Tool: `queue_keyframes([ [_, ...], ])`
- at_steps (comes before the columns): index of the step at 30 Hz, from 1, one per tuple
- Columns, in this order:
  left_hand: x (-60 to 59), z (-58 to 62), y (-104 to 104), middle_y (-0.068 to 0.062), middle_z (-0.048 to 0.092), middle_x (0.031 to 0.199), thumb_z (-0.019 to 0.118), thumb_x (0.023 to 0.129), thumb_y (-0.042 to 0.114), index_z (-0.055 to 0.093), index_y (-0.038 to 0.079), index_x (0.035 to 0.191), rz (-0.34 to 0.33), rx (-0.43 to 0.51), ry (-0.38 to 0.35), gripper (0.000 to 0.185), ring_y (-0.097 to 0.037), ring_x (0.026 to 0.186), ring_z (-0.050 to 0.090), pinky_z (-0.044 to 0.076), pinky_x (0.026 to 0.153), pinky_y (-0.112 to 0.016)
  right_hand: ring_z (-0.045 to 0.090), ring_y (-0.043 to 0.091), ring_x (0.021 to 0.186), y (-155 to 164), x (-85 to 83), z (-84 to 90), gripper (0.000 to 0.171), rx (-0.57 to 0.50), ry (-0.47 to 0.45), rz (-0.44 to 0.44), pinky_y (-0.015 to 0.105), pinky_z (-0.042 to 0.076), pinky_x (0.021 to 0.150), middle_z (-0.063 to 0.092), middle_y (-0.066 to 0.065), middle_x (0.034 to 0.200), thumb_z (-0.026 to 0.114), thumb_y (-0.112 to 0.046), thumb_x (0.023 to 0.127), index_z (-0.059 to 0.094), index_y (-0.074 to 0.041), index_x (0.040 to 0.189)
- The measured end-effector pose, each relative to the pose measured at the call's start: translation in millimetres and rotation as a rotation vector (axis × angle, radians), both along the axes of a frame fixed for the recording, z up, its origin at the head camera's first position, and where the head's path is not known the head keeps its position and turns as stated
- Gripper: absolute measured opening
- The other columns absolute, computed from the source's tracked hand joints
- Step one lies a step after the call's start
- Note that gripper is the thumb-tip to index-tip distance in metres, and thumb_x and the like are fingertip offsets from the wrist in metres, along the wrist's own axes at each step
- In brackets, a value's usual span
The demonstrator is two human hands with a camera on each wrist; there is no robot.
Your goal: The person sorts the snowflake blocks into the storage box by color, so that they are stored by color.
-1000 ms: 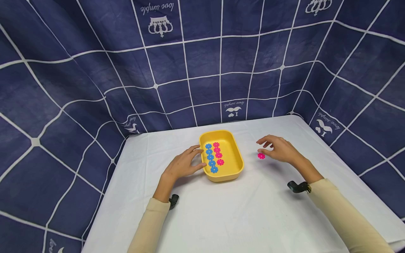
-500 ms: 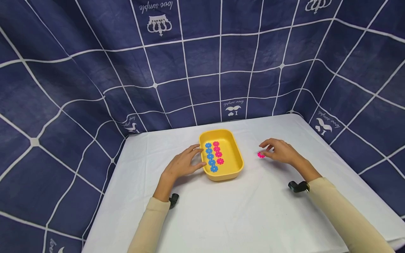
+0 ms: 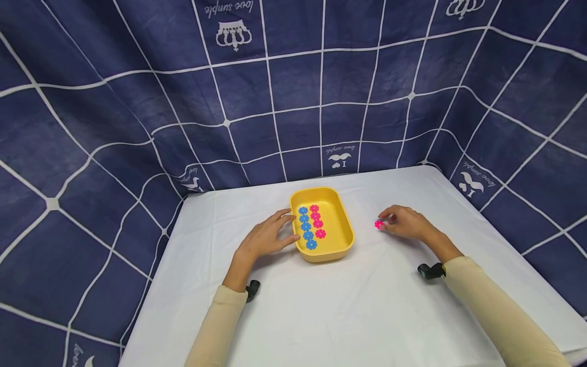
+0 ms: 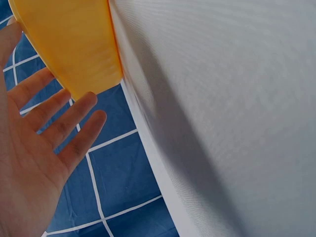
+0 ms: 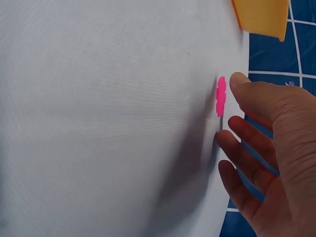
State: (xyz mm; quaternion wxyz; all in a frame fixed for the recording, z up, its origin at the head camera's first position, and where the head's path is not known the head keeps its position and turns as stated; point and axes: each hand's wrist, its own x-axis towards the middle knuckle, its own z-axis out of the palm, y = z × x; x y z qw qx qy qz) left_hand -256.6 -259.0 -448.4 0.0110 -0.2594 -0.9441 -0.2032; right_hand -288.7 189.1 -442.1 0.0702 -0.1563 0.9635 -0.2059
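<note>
On a white-clothed table (image 3: 321,311), the left hand (image 3: 263,239) is laid with relaxed, spread fingers against a yellow plastic tray (image 3: 341,243). Five blue and four pink flower discs are already lined inside. One last pink flower disc (image 3: 378,224), right of the tray, is touched by the right hand (image 3: 405,223), fingers curling, not yet lifted.

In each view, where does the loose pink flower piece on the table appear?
Head: pink flower piece right of centre, at the right hand's fingertips.
Left wrist: not in it.
Right wrist: upper right, beside the thumb.
Shared landmark: yellow tray.
</note>
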Motion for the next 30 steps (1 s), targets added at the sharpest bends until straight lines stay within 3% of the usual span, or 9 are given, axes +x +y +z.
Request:
queue_keyframes([
  [18, -2.6, 4.4, -0.6, 0.004, 0.04, 0.159, 0.058, 0.091, 0.068, 0.055, 0.022, 0.145, 0.003, -0.007, 0.034, 0.071, -0.017, 0.142, 0.044, 0.051, 0.102, -0.047, 0.057, 0.022, 0.091, -1.0, -6.1, -9.1, 0.031, 0.031, 0.044, -0.016, 0.042, 0.053, 0.076, 0.064, 0.004, 0.105, 0.084, -0.031, 0.084, 0.077, -0.017, 0.111],
  [30, 2.5, -0.9, -1.3, 0.003, 0.04, 0.159, 0.055, 0.091, 0.071, 0.055, 0.02, 0.146, -0.01, -0.001, 0.016, 0.074, -0.018, 0.142, 0.043, 0.049, 0.104, -0.045, 0.057, 0.023, 0.091, -0.1, -0.8, -17.2, 0.029, 0.018, 0.03, -0.04, 0.042, 0.053, 0.077, 0.064, 0.006, 0.107, 0.083, -0.029, 0.084, 0.077, -0.016, 0.109],
])
